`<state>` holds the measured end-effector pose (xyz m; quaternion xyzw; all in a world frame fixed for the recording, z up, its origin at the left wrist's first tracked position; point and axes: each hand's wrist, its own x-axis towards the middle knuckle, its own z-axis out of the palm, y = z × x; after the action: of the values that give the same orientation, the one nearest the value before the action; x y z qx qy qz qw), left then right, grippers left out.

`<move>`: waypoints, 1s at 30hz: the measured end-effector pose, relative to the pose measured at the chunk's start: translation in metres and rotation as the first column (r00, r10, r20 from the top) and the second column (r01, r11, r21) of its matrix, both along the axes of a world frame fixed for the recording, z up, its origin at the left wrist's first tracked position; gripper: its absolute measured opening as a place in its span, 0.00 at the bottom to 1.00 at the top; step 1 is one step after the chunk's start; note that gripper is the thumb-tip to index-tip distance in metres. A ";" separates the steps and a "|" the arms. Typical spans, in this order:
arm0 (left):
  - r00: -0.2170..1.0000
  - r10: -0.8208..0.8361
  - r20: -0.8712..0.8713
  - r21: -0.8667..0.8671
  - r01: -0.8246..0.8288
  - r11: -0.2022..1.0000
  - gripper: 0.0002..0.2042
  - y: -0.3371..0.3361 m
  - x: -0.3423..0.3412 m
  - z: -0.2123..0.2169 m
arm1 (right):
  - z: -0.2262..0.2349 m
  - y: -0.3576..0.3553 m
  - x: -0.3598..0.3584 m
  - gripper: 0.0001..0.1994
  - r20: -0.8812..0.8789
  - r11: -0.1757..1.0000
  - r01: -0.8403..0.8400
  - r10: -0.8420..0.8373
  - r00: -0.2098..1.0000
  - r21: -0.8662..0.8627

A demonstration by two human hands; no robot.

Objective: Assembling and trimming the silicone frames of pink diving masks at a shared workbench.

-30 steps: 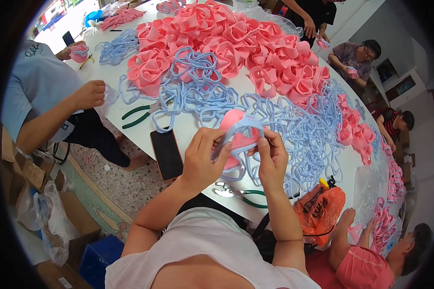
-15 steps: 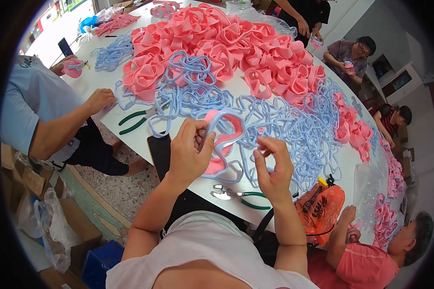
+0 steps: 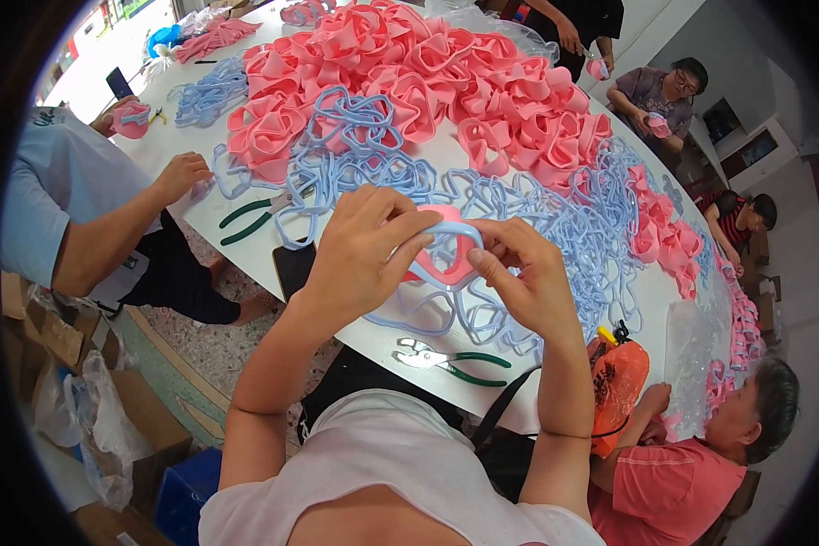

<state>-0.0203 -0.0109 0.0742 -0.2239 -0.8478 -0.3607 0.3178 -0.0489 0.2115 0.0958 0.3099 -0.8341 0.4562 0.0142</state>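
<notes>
Above the near table edge, my left hand (image 3: 359, 255) pinches a curved pink foam-like band (image 3: 461, 259) at its upper left. A pale blue soft rubbery strip (image 3: 453, 229) runs along the band's upper edge. My right hand (image 3: 530, 273) grips strip and band together at the right, thumb toward me. Both hands are closed, fingertips partly hidden. A length of blue strip hangs in a loop below them. Close under my hands lie green-handled pliers (image 3: 455, 359). Many loose blue strips (image 3: 519, 209) are tangled just beyond.
A large heap of pink bands (image 3: 382, 64) covers the table's far side. More green-handled pliers (image 3: 250, 218) and a dark phone (image 3: 293, 268) lie at left. An orange plastic bag (image 3: 621, 382) is at the right edge. Several people work around the table; one stands close at left.
My right hand has moved up from the loose blue strip and now grips it against the pink band. My left hand has turned over the band's top. The band is tilted differently.
</notes>
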 end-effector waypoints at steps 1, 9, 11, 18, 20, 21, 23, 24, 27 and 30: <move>0.998 0.015 -0.067 -0.019 -0.016 1.000 0.12 0.003 -0.002 0.001 | -0.002 0.001 -0.001 0.16 0.017 0.998 0.033 -0.032 0.999 -0.051; 0.900 0.339 -0.273 0.060 -0.335 0.940 0.15 0.035 0.009 -0.031 | -0.036 -0.011 0.000 0.13 0.200 0.872 0.296 -0.234 0.952 -0.390; 0.899 0.379 -0.220 0.092 -0.368 0.925 0.15 0.043 0.005 -0.040 | -0.039 -0.017 0.001 0.13 0.171 0.849 0.314 -0.266 0.949 -0.424; 0.868 0.442 -0.226 0.136 -0.421 0.897 0.12 0.048 0.001 -0.041 | -0.046 -0.033 0.011 0.12 0.086 0.800 0.304 -0.304 0.949 -0.517; 0.853 0.454 -0.257 0.137 -0.433 0.891 0.12 0.047 -0.001 -0.041 | -0.047 -0.035 0.012 0.13 0.014 0.811 0.284 -0.322 0.946 -0.512; 0.838 0.464 -0.286 0.138 -0.444 0.886 0.11 0.046 -0.002 -0.041 | -0.048 -0.035 0.013 0.13 0.014 0.810 0.284 -0.323 0.946 -0.513; 0.827 0.466 -0.314 0.136 -0.447 0.884 0.10 0.045 -0.002 -0.041 | -0.049 -0.037 0.015 0.13 -0.033 0.813 0.273 -0.337 0.941 -0.515; 0.816 0.467 -0.341 0.131 -0.450 0.883 0.10 0.044 -0.003 -0.042 | -0.047 -0.039 0.017 0.13 -0.003 0.803 0.265 -0.315 0.949 -0.534; 0.772 0.452 -0.448 0.133 -0.442 0.887 0.10 0.042 -0.009 -0.048 | -0.044 -0.041 0.019 0.13 0.051 0.782 0.275 -0.299 0.953 -0.559; 0.741 0.296 -0.603 -0.002 -0.373 0.928 0.10 0.028 -0.014 -0.057 | -0.041 -0.039 0.018 0.12 0.101 0.765 0.267 -0.259 0.961 -0.586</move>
<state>-0.0340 0.0168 0.0168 -0.1882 -0.7526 -0.1569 0.6112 -0.0306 0.1729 0.0543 0.1667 -0.6843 0.6896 0.1685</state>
